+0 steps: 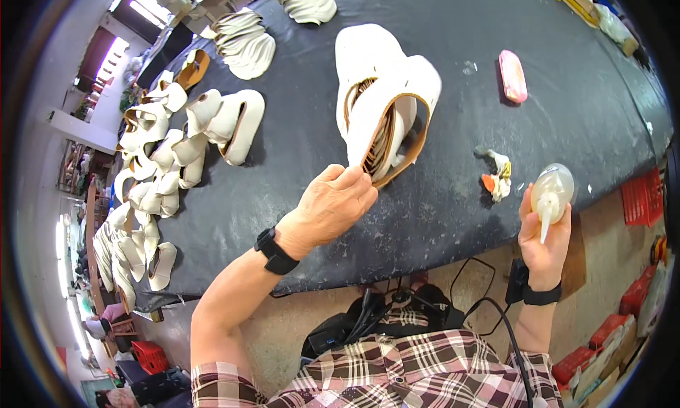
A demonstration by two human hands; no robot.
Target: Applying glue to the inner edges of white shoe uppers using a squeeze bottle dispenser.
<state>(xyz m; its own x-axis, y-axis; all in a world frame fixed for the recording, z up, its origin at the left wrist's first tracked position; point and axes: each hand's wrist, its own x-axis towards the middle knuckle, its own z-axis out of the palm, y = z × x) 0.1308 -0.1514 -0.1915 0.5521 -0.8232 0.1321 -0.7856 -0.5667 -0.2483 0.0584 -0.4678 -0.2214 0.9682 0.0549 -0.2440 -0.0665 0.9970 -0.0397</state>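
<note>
My left hand is closed on the near edge of a white shoe upper with a tan lining. Its opening faces me, and several thin layered edges show inside. Against its far left side lies another white upper, partly covered by it. Over the table's right edge, my right hand grips a translucent squeeze bottle with a pale pointed nozzle. That nozzle tilts down toward me, away from the uppers.
A dark-covered table spans the view. At its left, white shoe uppers sit in rows; stacked white pieces lie farther back. A pink case and a crumpled rag are at the right. Red crates stand beyond the edge.
</note>
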